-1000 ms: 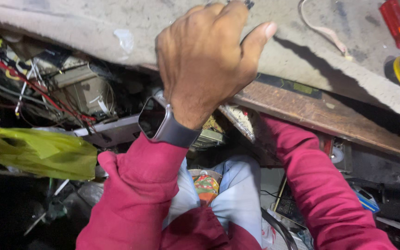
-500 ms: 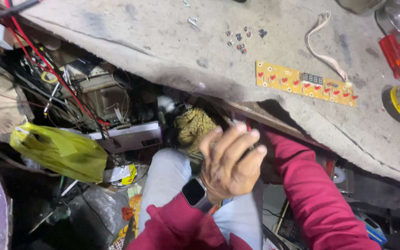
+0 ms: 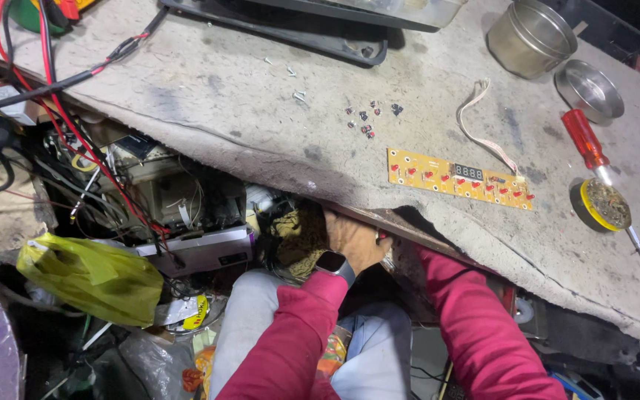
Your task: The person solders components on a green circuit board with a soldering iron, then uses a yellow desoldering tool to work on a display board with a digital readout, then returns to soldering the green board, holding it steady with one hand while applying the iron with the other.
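Fingers (image 3: 346,231) reach under bench edge (image 3: 379,215), beside rag (image 3: 299,238).

The left hand (image 3: 353,241), a dark smartwatch (image 3: 334,264) on its wrist and a red sleeve behind it, reaches under the edge of the worn grey cloth-covered workbench (image 3: 246,126), its fingers hidden there, just beside a crumpled yellowish-brown rag (image 3: 299,235). The right arm's red sleeve (image 3: 475,326) runs under the same edge; its hand is out of sight. On the bench top lie a narrow yellow circuit board with red buttons (image 3: 459,178), a red-handled screwdriver (image 3: 588,144), a round yellow-rimmed tin (image 3: 604,205) and a scatter of small dark parts (image 3: 368,118). A yellow-green plastic bag (image 3: 87,275) lies among tangled wires below.
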